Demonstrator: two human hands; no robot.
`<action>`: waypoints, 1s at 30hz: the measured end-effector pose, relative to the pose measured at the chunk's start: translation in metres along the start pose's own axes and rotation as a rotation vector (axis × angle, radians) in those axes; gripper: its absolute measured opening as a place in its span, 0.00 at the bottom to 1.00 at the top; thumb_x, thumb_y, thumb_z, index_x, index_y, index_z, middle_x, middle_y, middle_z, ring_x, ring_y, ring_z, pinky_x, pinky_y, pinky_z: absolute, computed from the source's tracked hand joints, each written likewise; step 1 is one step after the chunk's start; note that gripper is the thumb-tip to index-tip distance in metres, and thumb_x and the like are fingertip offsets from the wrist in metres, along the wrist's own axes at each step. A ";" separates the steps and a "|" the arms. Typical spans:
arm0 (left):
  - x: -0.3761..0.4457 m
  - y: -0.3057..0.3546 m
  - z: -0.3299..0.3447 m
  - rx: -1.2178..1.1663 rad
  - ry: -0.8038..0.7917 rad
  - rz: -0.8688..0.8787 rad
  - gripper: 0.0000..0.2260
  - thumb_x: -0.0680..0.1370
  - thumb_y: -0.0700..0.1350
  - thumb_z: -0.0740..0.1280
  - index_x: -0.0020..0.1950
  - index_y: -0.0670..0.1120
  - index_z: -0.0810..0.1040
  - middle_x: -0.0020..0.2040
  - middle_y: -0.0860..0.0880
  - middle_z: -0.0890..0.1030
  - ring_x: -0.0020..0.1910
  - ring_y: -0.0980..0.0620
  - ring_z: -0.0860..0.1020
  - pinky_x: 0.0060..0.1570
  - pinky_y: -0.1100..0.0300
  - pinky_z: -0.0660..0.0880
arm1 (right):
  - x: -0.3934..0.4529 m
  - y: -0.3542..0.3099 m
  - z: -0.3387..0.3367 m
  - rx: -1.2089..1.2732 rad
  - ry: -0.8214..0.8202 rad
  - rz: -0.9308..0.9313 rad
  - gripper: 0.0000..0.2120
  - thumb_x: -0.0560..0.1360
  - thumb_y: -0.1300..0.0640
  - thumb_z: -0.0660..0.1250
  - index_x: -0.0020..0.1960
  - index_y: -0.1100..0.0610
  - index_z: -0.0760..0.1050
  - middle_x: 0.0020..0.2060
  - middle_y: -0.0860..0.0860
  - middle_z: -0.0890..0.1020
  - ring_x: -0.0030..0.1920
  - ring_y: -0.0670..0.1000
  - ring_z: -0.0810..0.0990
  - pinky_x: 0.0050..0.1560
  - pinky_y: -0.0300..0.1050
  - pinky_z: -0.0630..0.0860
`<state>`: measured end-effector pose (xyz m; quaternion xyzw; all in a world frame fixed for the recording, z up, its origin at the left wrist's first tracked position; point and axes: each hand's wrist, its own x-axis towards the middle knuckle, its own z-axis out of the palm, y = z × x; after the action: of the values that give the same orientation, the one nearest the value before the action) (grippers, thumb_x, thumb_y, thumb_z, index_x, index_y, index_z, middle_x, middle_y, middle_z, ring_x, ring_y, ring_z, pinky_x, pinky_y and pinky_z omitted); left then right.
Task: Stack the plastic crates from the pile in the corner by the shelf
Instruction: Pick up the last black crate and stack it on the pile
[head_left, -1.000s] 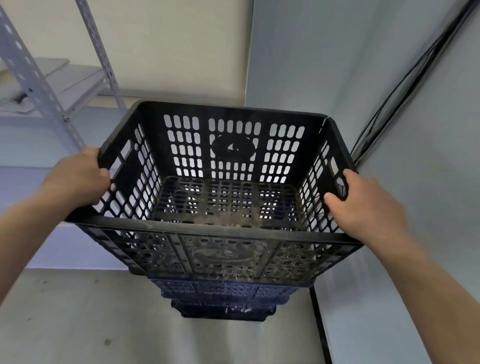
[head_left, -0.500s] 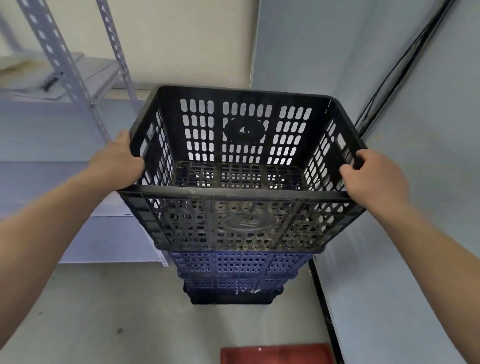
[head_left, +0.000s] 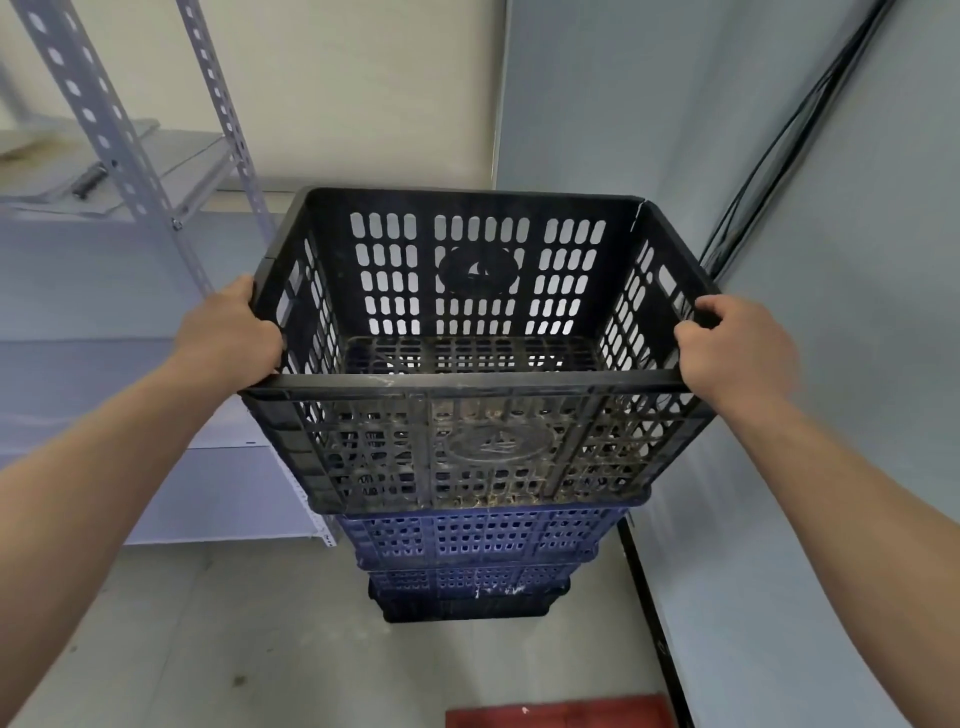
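A person holds a black plastic crate (head_left: 467, 353) by its two short sides, seen from a head-worn camera looking down. The left hand (head_left: 228, 332) has its fingers curled over the left rim; the right hand (head_left: 737, 348) is clamped on the right rim, fingers hooked into the handle slot. Over the last second the crate has come down and away from the person, and it now sits low on the stack in the corner, its base at or just inside the rim of the upper blue crate (head_left: 483, 535). Whether it is fully seated cannot be told. Below that are another blue crate (head_left: 467, 579) and a dark crate (head_left: 467, 605) on the concrete floor (head_left: 208, 649). Judging from this, the placement is nearly finished, and letting go looks like the remaining step.

A grey metal shelf (head_left: 130, 171) stands just left of the stack, its slotted upright close to the left hand. Black cables (head_left: 769, 156) run down the grey wall on the right, near the right hand. A red object (head_left: 561, 714) lies on the floor at the bottom edge, near the person's path.
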<state>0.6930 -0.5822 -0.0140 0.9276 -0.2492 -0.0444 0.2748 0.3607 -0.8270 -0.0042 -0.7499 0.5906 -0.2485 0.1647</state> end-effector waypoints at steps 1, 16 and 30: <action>0.000 0.000 -0.001 -0.017 -0.010 -0.008 0.17 0.68 0.39 0.61 0.55 0.49 0.73 0.45 0.41 0.81 0.44 0.36 0.80 0.50 0.44 0.78 | 0.000 0.001 0.000 -0.015 -0.013 0.004 0.23 0.76 0.49 0.63 0.69 0.52 0.79 0.65 0.52 0.81 0.62 0.59 0.79 0.62 0.55 0.76; -0.007 0.007 0.008 -0.153 -0.007 -0.010 0.15 0.72 0.38 0.62 0.54 0.54 0.72 0.45 0.44 0.82 0.43 0.37 0.82 0.50 0.43 0.80 | 0.014 0.007 0.000 0.012 0.038 0.000 0.17 0.77 0.53 0.66 0.64 0.53 0.82 0.61 0.54 0.84 0.61 0.61 0.80 0.59 0.52 0.75; 0.055 0.037 0.006 -0.015 -0.150 -0.114 0.15 0.78 0.44 0.67 0.61 0.39 0.70 0.43 0.40 0.77 0.36 0.44 0.77 0.28 0.55 0.70 | 0.092 -0.002 0.002 -0.252 -0.292 -0.015 0.22 0.73 0.51 0.67 0.66 0.52 0.69 0.51 0.55 0.81 0.50 0.61 0.78 0.48 0.51 0.75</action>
<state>0.7233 -0.6390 0.0035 0.9323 -0.2155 -0.1310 0.2592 0.3800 -0.9155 0.0122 -0.7972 0.5810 -0.0621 0.1515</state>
